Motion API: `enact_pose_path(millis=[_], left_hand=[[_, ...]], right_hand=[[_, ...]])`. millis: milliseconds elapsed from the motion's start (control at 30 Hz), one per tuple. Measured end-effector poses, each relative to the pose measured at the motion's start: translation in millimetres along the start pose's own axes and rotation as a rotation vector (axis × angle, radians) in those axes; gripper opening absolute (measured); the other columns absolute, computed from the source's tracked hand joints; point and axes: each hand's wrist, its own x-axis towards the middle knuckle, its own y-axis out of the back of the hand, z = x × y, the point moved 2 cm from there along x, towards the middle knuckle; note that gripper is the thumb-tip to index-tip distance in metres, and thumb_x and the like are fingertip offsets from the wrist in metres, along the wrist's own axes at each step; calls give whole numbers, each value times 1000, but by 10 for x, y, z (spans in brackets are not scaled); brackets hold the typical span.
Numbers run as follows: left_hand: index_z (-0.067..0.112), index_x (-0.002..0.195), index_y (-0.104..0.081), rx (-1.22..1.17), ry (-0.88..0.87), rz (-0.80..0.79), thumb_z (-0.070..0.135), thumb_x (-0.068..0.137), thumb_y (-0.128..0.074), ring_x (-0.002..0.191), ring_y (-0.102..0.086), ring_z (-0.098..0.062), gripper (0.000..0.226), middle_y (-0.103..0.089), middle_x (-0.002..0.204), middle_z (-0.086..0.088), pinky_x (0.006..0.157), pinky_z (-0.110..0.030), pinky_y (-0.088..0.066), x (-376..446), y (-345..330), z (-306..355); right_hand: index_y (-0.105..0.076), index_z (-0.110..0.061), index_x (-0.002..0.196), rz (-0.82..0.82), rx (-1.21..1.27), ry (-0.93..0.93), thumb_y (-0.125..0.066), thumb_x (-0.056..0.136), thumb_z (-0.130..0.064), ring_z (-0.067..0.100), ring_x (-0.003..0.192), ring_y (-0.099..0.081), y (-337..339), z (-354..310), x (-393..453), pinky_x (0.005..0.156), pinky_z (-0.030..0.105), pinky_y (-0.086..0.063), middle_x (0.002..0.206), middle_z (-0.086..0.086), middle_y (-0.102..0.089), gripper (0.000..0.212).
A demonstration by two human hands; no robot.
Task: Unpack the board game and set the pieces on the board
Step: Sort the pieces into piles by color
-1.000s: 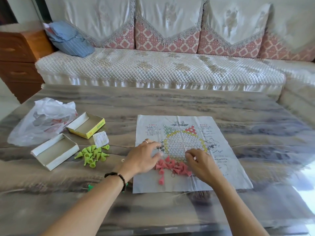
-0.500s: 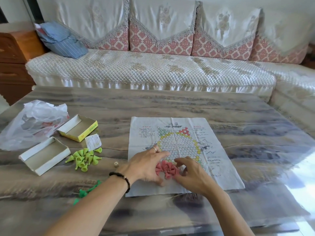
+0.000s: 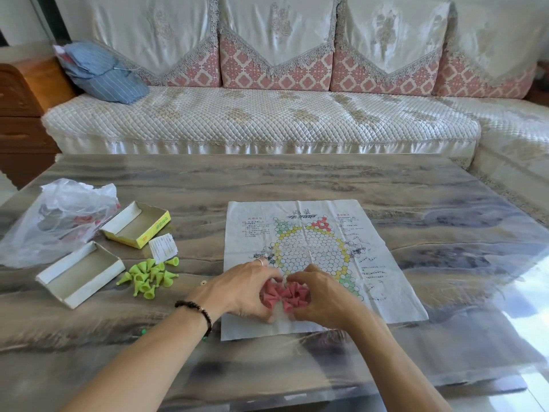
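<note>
Both hands, left hand and right hand, cup curled fingers round the pink pieces heaped between them on the paper board's near edge

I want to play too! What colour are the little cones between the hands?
Pink cones, gathered on the paper board, seen in the head view.

A creased paper game board, printed with a ring of hexagonal cells in yellow, green and red, lies flat on the table. A heap of pink cone pieces sits bunched on its near edge. Lime-green cone pieces lie scattered left of the sheet, beside two open box halves, one white, one yellow-sided.
</note>
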Motion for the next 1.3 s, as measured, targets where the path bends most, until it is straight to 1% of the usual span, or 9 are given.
enact_pose_path(millis=[200, 400, 567, 633, 733, 933, 1033, 1167, 1300], left_hand=[[21, 129, -53, -81, -13, -8, 31, 67, -85, 108, -47, -16, 71, -53, 117, 1, 88, -30, -41, -6, 17, 31], [27, 137, -47, -168, -19, 68, 30, 69, -84, 99, -45, -12, 77, -47, 115, 5, 75, -26, -34, -21, -6, 126], [25, 146, -33, -106, 57, -87, 29, 64, -87, 119, -45, -15, 98, -45, 133, 2, 95, -27, -39, -128, 129, -92], [22, 142, -39, -52, 59, -122, 23, 66, -87, 114, -47, -16, 90, -47, 133, -1, 96, -30, -40, -141, 123, -124], [22, 134, -48, -60, 31, -75, 15, 71, -81, 94, -48, -10, 72, -48, 123, 0, 77, -24, -38, -113, 62, -42], [20, 128, -56, -111, -28, 62, 13, 79, -70, 87, -41, -8, 52, -50, 107, 4, 68, -16, -29, -79, -56, 46], [20, 138, -47, -120, -28, 75, 22, 81, -73, 90, -42, -6, 63, -47, 119, 5, 68, -13, -29, -166, -41, 7], [25, 141, -44, -114, 3, 212, 48, 84, -67, 122, -43, -11, 66, -44, 133, 8, 92, -26, -38, -383, 48, -82], [23, 133, -54, -56, 12, 427, 60, 87, -51, 118, -44, -8, 58, -51, 127, 11, 89, -23, -37, -771, 61, -266]], right_hand=[[-50, -20, 134, 36, 5, -50, -67, 74, -21, 9, 95, -48, 73, 119, -104, 73, 11, -35, 106, -9, -44, 62], [-60, -20, 123, 34, -10, -28, -67, 76, -21, 12, 89, -50, 55, 63, -89, 75, 18, -35, 105, -2, -50, 48], [-54, -18, 131, 14, -6, -39, -65, 76, -19, 11, 94, -48, 36, 93, -94, 80, 18, -35, 106, -7, -46, 56], [-54, -19, 129, 14, -8, -31, -65, 76, -19, 10, 92, -49, 32, 72, -89, 80, 17, -35, 110, -5, -48, 55], [-56, -20, 127, 11, -5, -27, -64, 75, -20, 11, 91, -51, 24, 45, -83, 78, 19, -39, 111, -3, -49, 52], [-56, -22, 126, 34, -12, -30, -69, 73, -23, 10, 92, -49, 12, 50, -114, 73, 16, -38, 107, -5, -49, 55], [-51, -21, 133, 49, 0, -47, -72, 71, -27, 11, 95, -51, 5, 49, -139, 77, 18, -41, 113, -6, -47, 65], [-49, -25, 134, 151, -58, -21, -69, 74, -38, 13, 115, -41, 26, -90, -144, 92, 26, -38, 121, -6, -48, 65], [-52, -23, 131, 225, -88, 67, -63, 79, -42, 16, 113, -42, -103, -413, -82, 90, 26, -37, 118, -5, -51, 57]])
